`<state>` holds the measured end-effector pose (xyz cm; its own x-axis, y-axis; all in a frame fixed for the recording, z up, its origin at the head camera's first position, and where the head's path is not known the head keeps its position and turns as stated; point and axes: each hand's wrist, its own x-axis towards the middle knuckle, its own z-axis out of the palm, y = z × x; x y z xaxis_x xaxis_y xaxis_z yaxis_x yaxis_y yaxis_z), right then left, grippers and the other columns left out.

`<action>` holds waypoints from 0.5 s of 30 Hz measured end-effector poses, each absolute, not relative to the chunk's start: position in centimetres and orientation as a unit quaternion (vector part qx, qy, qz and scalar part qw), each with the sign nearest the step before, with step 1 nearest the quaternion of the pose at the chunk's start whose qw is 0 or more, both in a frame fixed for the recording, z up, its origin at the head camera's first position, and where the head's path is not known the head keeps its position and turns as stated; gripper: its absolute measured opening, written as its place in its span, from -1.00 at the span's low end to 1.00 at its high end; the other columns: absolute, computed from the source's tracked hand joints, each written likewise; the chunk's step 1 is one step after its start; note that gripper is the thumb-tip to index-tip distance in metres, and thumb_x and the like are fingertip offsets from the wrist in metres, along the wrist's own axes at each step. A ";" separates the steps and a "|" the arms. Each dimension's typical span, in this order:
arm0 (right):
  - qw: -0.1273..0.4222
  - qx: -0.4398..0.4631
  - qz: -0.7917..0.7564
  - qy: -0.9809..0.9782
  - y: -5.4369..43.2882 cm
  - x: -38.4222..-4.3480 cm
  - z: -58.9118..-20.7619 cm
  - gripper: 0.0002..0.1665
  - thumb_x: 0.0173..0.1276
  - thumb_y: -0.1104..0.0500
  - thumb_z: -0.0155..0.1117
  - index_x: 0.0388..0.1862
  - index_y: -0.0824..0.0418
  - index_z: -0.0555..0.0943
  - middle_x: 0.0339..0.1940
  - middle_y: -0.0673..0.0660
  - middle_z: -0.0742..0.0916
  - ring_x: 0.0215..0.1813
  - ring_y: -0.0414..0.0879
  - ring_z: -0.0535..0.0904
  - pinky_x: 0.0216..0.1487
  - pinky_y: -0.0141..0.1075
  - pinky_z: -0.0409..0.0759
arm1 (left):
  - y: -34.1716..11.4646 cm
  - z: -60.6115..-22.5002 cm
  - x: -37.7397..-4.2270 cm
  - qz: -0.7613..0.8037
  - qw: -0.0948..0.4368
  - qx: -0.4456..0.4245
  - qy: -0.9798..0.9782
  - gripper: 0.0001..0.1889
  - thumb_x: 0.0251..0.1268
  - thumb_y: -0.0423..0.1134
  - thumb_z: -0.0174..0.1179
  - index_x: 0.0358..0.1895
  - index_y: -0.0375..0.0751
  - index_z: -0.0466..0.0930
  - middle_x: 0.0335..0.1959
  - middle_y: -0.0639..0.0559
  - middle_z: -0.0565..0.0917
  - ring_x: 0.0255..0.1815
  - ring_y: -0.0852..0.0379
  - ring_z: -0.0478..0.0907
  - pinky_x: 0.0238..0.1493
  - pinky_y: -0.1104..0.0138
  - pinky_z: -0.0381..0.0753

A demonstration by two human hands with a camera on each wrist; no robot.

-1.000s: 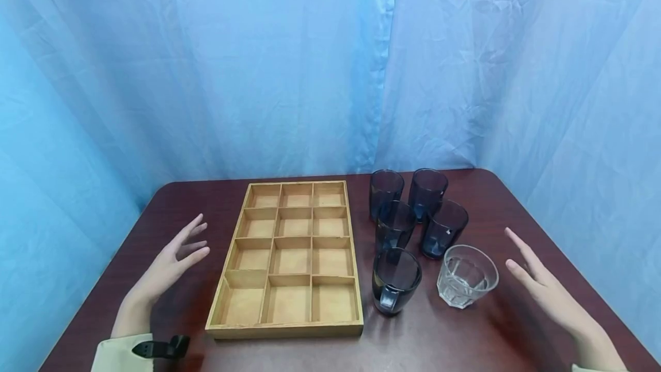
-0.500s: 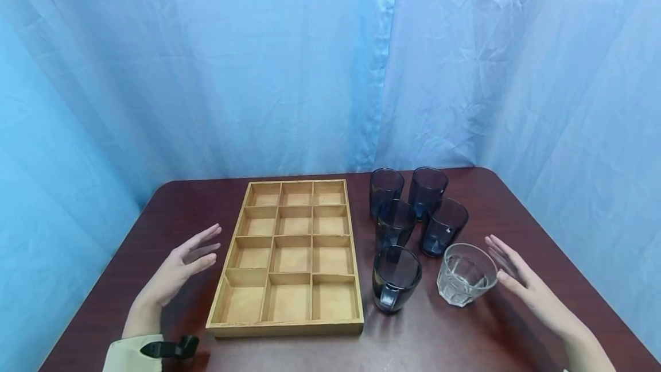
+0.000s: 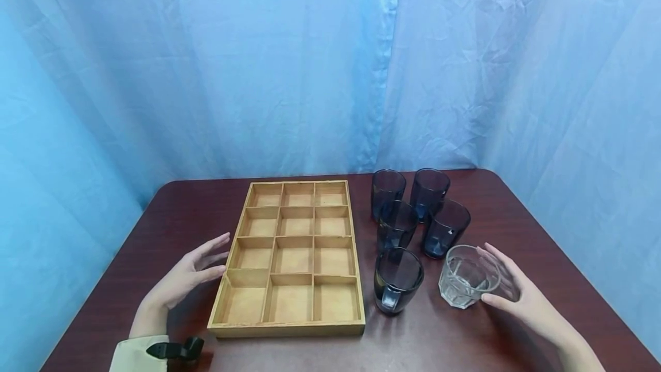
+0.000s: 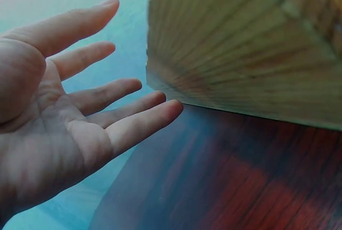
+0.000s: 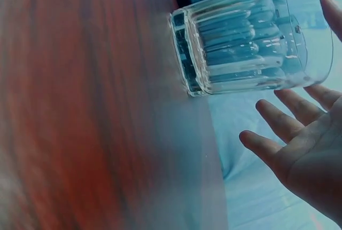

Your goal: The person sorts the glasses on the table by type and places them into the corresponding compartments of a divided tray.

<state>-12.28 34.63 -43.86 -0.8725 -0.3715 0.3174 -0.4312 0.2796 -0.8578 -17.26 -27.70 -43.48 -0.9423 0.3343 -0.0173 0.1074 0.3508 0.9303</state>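
Observation:
My right hand [image 3: 521,297] is around the right side of a clear faceted glass tumbler [image 3: 462,286], thumb in front and fingers behind, spread and nearly straight. In the right wrist view the tumbler [image 5: 240,43] stands upright on the table, with the fingers [image 5: 288,126] close beside its wall near the rim. My left hand [image 3: 181,280] hangs with spread, relaxed fingers at the left side of a wooden compartment tray [image 3: 286,330]. From the left wrist, the fingertips [image 4: 172,110] appear right by the tray's side wall [image 4: 230,54]; nothing is held.
Several dark blue glass cups stand between the tray and the tumbler, among them a near dark mug [image 3: 397,280] with its handle facing me. Another dark cup [image 3: 445,228] is just behind the tumbler. Blue curtains [image 3: 289,73] enclose the dark red table [image 3: 186,205].
My right hand has moved left and closer in, so its thumb and fingers now flank the clear tumbler. My left hand has moved right, up to the tray's left edge.

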 end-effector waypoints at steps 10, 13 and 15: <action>0.039 0.218 0.531 -0.818 33.8 -12.2 -44.1 0.03 0.23 0.57 0.19 0.57 0.26 -0.06 0.43 -0.27 0.38 0.35 -0.56 0.33 0.08 -0.70 0.43 | -27.7 -43.4 -17.2 0.542 0.120 0.118 0.823 -0.24 0.36 -0.24 0.19 0.54 -0.21 0.01 0.53 -0.36 0.06 0.42 -0.42 0.22 0.14 0.02 0.61; 0.037 0.197 0.529 -0.825 33.7 -12.2 -44.1 0.02 0.24 0.54 0.21 0.58 0.22 -0.04 0.39 -0.30 0.42 0.30 -0.56 0.39 0.04 -0.68 0.46 | -27.7 -43.5 -17.1 0.544 0.118 0.112 0.823 -0.24 0.36 -0.24 0.19 0.53 -0.22 0.02 0.52 -0.36 0.08 0.41 -0.41 0.24 0.14 0.02 0.61; 0.033 0.188 0.532 -0.825 33.7 -12.1 -44.0 0.01 0.26 0.52 0.21 0.58 0.19 -0.04 0.36 -0.31 0.44 0.26 -0.55 0.43 0.02 -0.66 0.49 | -27.8 -43.5 -17.1 0.543 0.120 0.111 0.824 -0.24 0.36 -0.23 0.19 0.53 -0.23 0.02 0.51 -0.37 0.09 0.40 -0.42 0.25 0.14 0.01 0.60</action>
